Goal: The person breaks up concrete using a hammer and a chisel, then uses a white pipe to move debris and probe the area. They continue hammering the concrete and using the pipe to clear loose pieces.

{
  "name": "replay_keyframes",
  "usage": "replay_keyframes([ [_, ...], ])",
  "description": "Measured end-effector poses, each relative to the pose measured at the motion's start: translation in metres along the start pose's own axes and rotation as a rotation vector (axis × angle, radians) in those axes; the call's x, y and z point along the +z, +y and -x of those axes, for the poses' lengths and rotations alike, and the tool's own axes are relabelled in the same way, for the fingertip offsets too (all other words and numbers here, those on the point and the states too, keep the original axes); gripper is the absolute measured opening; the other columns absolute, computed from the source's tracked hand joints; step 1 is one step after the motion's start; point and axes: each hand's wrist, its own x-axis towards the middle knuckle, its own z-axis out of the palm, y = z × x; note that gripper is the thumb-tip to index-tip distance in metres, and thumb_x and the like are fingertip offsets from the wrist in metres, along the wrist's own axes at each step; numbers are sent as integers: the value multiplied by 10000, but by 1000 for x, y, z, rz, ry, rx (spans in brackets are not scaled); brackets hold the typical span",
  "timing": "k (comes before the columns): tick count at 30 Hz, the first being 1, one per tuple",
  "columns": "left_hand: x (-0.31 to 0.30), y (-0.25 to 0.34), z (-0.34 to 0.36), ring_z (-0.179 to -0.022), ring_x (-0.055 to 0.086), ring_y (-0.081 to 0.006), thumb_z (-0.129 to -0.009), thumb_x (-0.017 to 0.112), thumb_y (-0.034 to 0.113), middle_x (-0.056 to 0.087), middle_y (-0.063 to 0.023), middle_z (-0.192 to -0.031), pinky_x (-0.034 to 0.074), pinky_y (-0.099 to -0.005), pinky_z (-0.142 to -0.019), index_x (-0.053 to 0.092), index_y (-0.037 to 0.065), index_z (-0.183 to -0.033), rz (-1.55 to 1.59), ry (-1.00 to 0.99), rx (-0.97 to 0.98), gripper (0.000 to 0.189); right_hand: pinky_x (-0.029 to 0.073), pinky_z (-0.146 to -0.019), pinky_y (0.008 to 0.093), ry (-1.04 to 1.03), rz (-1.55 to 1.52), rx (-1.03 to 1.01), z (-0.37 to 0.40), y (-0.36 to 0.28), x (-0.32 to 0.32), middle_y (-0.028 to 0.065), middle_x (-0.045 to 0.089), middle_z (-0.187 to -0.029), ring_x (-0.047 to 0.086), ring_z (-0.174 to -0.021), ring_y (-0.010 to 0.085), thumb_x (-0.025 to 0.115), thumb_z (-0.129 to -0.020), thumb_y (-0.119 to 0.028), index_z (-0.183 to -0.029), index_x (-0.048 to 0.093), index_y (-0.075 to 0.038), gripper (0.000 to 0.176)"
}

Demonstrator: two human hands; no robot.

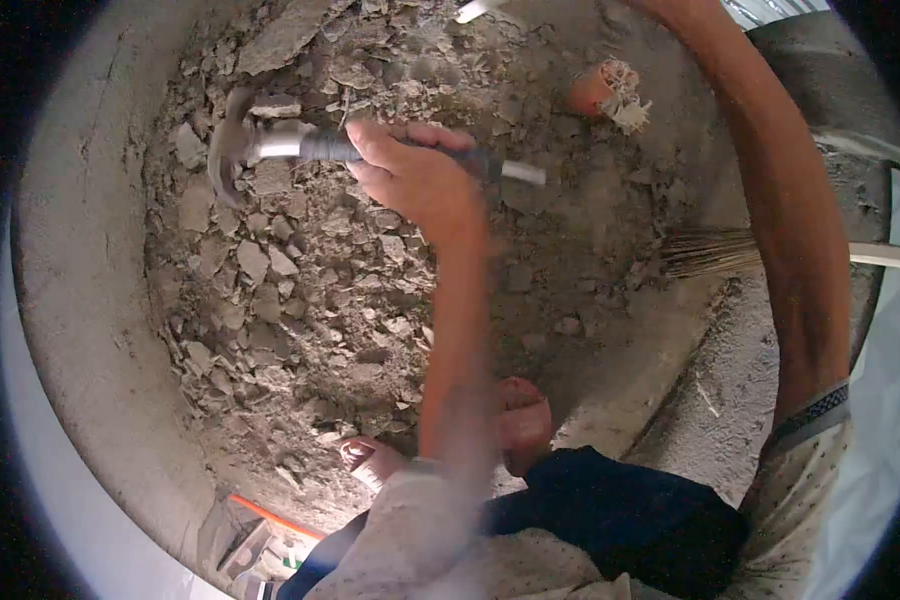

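Note:
My left hand (415, 170) is wrapped around the dark taped grip of a hammer (278, 147) with a metal shaft. Its curved, slightly blurred head (232, 148) lies to the left over broken rubble (260, 260). The bare pale end of the shaft sticks out to the right of my fist. My right forearm (785, 190) reaches up along the right side, and its hand is beyond the top edge. Close to that edge shows the tip of a white object (478, 9).
A twig broom (710, 252) with a pale handle lies behind my right forearm. An orange cup-like object (592, 92) with whitish fibres sits on the dirt. A rough wall (90, 240) curves along the left. An orange strip (275, 515) lies at lower left, and my feet (372, 460) stand in the debris.

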Motion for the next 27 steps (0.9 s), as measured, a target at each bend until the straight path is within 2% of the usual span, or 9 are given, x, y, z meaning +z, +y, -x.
replay_keyframes([
  [2,14,-20,1,-365,419,-172,-959,399,352,405,-34,-485,401,-336,-358,395,53,-758,53,56,55,360,502,-638,445,27,-64,24,5,-1,-9,215,624,-781,624,-775,362,726,-712,-435,-793,621,60,513],
  [4,26,-10,1,-362,415,-169,-958,397,372,402,-33,-486,405,-335,-358,392,52,-748,71,-102,-238,382,501,-638,447,-49,-61,18,-1,2,-9,222,621,-778,622,-769,366,721,-720,-434,-805,623,53,504],
  [5,24,-4,-3,-360,412,-167,-958,395,382,399,-33,-485,407,-334,-359,391,52,-744,56,-241,-518,393,500,-637,447,-91,-56,15,-4,3,-7,225,619,-777,621,-765,369,718,-724,-433,-811,624,50,500],
  [7,19,2,-4,-359,407,-165,-959,387,391,395,-34,-487,413,-335,-359,390,51,-736,-26,-382,-677,407,498,-633,446,-109,-56,85,-11,4,5,222,616,-768,620,-758,370,714,-732,-420,-809,613,53,490],
  [9,-3,-21,-6,-359,404,-164,-962,374,389,392,-35,-490,420,-337,-360,392,50,-728,-151,-347,-431,412,497,-630,443,-71,-18,86,-12,6,11,212,612,-753,619,-752,364,709,-737,-422,-804,606,49,487],
  [15,8,-15,1,-360,406,-160,-964,369,362,388,-27,-495,420,-336,-362,395,54,-723,124,199,-41,391,493,-646,425,-60,-38,68,-5,1,6,178,599,-722,614,-759,329,690,-745,-435,-770,600,29,474],
  [21,6,-38,-17,-354,369,-148,-929,401,329,367,-18,-511,378,-356,-341,357,73,-714,43,-465,-643,337,496,-639,414,-120,36,109,-6,1,-3,180,611,-746,617,-766,320,705,-737,-400,-780,619,22,432],
  [25,3,-25,9,-360,364,-144,-928,403,317,342,-28,-519,366,-355,-335,354,91,-749,172,-51,-446,293,495,-642,417,-166,-9,99,-11,-7,0,176,615,-752,617,-771,324,704,-734,-419,-797,630,27,456],
  [27,24,-45,21,-360,364,-147,-936,400,311,337,-28,-516,368,-355,-339,356,90,-759,163,-101,-266,286,494,-651,421,-213,8,124,-13,-3,-4,172,616,-755,616,-775,323,701,-733,-435,-801,632,30,475],
])
